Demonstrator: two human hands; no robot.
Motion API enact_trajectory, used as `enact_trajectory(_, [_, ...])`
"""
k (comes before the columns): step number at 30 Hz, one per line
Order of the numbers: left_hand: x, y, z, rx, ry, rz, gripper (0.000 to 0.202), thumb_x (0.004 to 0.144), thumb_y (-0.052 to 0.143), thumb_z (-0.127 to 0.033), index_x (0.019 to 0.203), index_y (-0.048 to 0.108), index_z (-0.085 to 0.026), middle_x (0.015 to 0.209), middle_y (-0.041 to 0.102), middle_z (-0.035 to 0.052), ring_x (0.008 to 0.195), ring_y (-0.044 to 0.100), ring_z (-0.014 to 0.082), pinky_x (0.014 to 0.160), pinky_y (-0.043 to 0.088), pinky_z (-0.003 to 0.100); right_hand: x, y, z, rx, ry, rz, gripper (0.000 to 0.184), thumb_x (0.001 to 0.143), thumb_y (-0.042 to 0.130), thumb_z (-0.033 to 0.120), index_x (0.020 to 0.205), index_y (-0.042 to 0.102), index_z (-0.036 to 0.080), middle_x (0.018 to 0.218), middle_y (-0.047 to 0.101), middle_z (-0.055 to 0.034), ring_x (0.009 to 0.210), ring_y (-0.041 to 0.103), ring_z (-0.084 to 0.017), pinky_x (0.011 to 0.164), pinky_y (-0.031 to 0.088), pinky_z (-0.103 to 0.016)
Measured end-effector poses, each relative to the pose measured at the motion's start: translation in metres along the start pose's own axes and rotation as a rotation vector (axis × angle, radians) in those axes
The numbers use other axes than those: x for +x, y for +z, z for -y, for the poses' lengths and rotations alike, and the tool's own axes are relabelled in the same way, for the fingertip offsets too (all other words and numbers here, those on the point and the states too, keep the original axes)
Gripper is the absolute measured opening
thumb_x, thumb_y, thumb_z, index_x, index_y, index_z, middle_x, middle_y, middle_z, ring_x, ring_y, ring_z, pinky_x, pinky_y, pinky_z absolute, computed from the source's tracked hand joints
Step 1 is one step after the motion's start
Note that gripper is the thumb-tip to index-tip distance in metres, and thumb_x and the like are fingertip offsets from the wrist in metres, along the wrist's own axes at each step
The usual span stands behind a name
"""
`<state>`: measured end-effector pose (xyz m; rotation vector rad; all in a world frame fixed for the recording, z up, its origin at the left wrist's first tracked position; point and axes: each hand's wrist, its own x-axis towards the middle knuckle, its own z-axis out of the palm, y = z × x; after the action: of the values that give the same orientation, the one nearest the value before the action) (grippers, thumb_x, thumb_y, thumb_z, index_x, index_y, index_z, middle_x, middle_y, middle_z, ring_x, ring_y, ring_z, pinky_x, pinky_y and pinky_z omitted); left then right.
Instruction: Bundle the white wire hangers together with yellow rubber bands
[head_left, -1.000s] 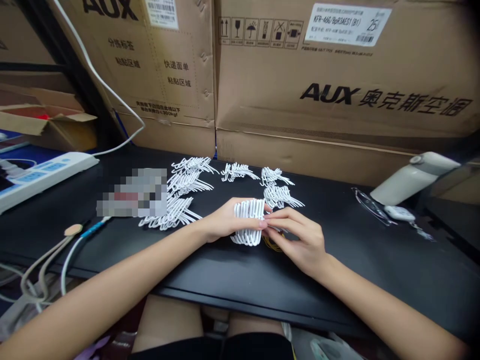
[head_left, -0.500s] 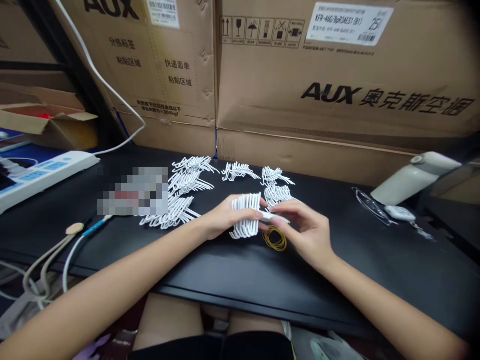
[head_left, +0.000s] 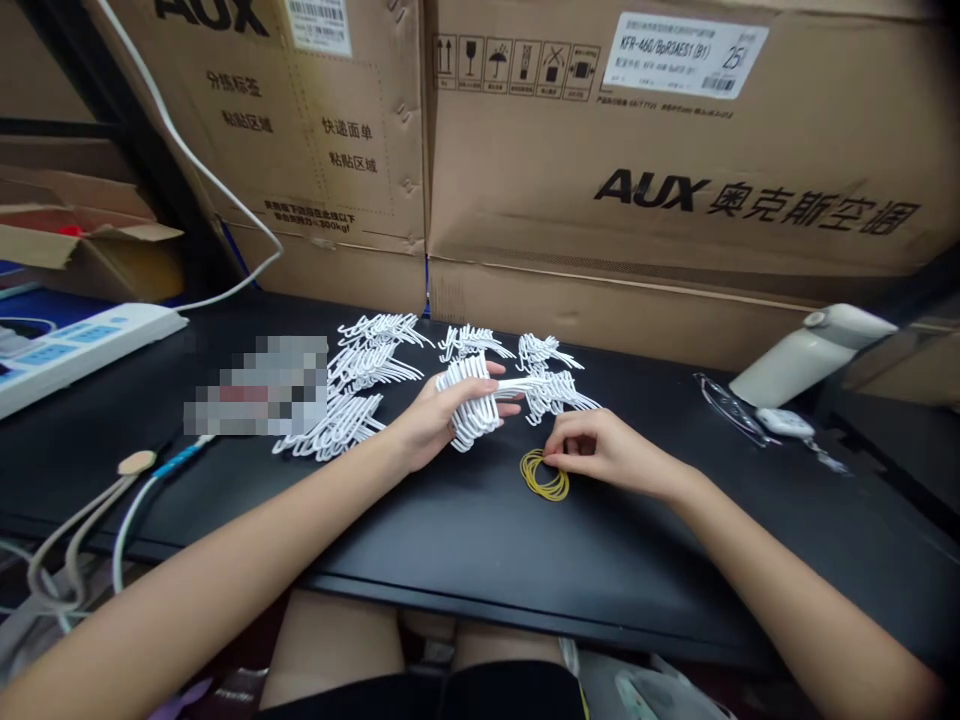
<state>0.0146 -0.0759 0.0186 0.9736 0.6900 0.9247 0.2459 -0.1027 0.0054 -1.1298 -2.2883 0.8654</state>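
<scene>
My left hand (head_left: 429,425) is closed around a bundle of white wire hooks (head_left: 471,405), their curved ends stacked side by side and their straight stems pointing right. Thumb and fingertips of my right hand (head_left: 609,452) pinch the edge of a loose coil of yellow rubber bands (head_left: 536,488) on the black table. Just behind my hands lies a pile of the same hooks (head_left: 553,392). More piles are spread further back and left, among them a near-left pile (head_left: 334,425) and a back-middle pile (head_left: 472,342).
Large cardboard boxes (head_left: 637,130) stand along the table's back. On the right are a white bottle (head_left: 806,355) lying tilted, a cord loop and a small white fob (head_left: 784,423). At left are a power strip (head_left: 90,345), cables and a blurred-out item (head_left: 259,390).
My right hand has left the hook bundle and come down to the rubber bands. My left hand, still holding the bundle, has shifted slightly left and up. The view has moved a little.
</scene>
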Motion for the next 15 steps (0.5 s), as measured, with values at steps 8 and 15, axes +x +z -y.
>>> enact_trajectory(8, [0.0, 0.0, 0.001, 0.03, -0.019, 0.035, 0.04, 0.073, 0.068, -0.023, 0.111, 0.056, -0.014, 0.095, 0.072, 0.0114, 0.082, 0.07, 0.0224, 0.079, 0.052, 0.032, 0.0, -0.009, -0.003, 0.15, 0.096, 0.042, 0.022, 0.074, 0.069, 0.038, 0.072, 0.067, 0.016, 0.071, 0.065, -0.0029, 0.062, 0.056, -0.013, 0.052, 0.043, -0.024])
enact_trajectory(15, [0.0, 0.0, 0.0, 0.005, -0.02, 0.042, 0.038, 0.072, 0.068, -0.021, 0.109, 0.057, -0.015, 0.096, 0.072, 0.0106, 0.082, 0.07, 0.022, 0.08, 0.051, 0.032, -0.002, -0.024, 0.0, 0.55, 0.252, 0.117, 0.019, 0.073, 0.072, 0.032, 0.071, 0.063, 0.015, 0.069, 0.069, -0.0031, 0.054, 0.056, -0.009, 0.046, 0.043, -0.02])
